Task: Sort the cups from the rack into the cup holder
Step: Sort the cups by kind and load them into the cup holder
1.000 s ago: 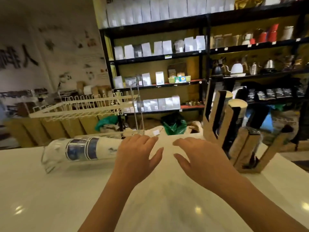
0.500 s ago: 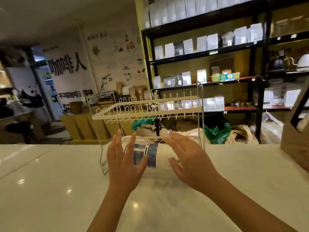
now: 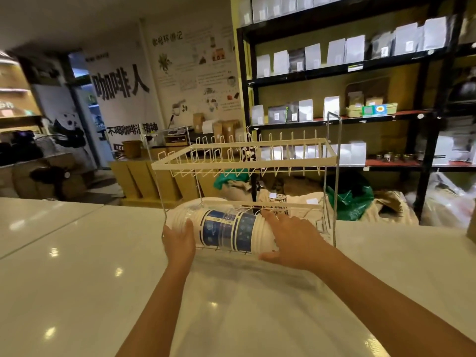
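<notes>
A stack of nested cups (image 3: pixel 226 230), white with blue printed bands, lies on its side in the lower tier of a white two-tier wire rack (image 3: pixel 242 161) on the counter. My left hand (image 3: pixel 179 240) cups the stack's left end from the front. My right hand (image 3: pixel 291 240) wraps over the right part, thumb under the stack and fingers across its top. The rack's upper tier holds nothing. Only a brown corner of the cup holder (image 3: pixel 472 228) shows at the right edge.
The glossy white counter (image 3: pixel 77 279) stretches left and toward me. Behind it stand black shelves (image 3: pixel 334 68) with white bags, sacks and a green bag (image 3: pixel 350 202) on the floor, and cardboard boxes (image 3: pixel 144 181).
My view swung left, so the rack moved to the centre and the cup holder slid out at the right. Both hands reached forward into the lower tier and closed on the cup stack.
</notes>
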